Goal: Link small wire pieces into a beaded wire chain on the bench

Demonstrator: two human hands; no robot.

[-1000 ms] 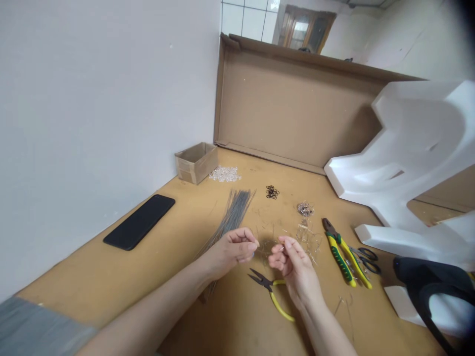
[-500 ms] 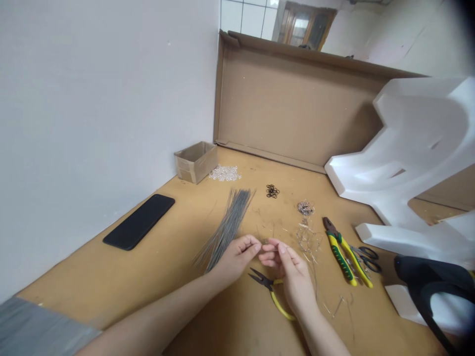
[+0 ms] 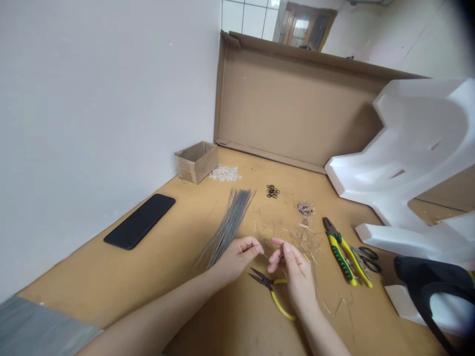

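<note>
A black phone [image 3: 139, 228] lies far left on the tabletop [image 3: 111, 277], then a bundle of grey wires [image 3: 226, 227]. The left hand [image 3: 237, 257] and right hand [image 3: 293, 272] each pinch an end of a thin wire piece [image 3: 267, 256] just above yellow-handled pliers [image 3: 272, 291]. Green-yellow pliers [image 3: 343, 252] lie farther right.
</note>
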